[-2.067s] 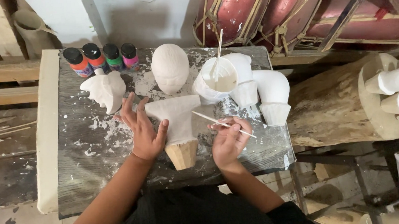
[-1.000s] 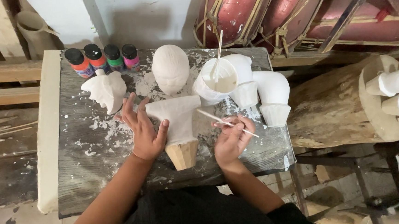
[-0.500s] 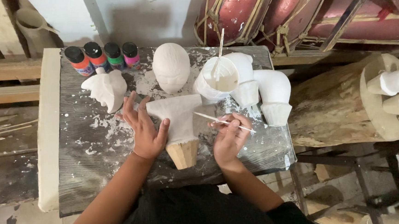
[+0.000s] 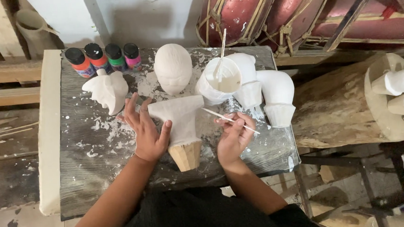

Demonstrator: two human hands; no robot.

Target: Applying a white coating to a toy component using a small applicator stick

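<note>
**Left hand steadies carving, right hand brushes it**

Carving (image 4: 180, 124): wedge-shaped wood piece, top part coated white, bare tan wood at the narrow end. Long axis runs roughly away from the person; wide flat end points to the far side of the table, narrow bare end points back at the person. It lies mid-table, between both hands.

Left hand (image 4: 143, 129): fingers spread, palm down, thumb pressed against the carving's left flank. Holding it in place.

Right hand (image 4: 233, 136): fingers pinched together on a thin brush (image 4: 221, 118). Brush lies slanted, its far tip touching or just at the carving's right edge; cannot tell which.

Table (image 4: 82, 181): grey weathered board, splattered with white flecks and smears, pale wood strip along the left edge.

On it, far side:
- 4 paint bottles (image 4: 103, 58), black caps, in a row
- white carved shape (image 4: 107, 90) just below the bottles
- white head form (image 4: 173, 67) just beyond the carving
- white cup (image 4: 219, 82) holding pale liquid and a stick
- 2 more white pieces (image 4: 275, 95) right of the cup

Room: white wall behind, red drums (image 4: 256, 7) with cord lacing upper right, log block (image 4: 337, 107) right of the table, timber stacked left, concrete floor.
</note>
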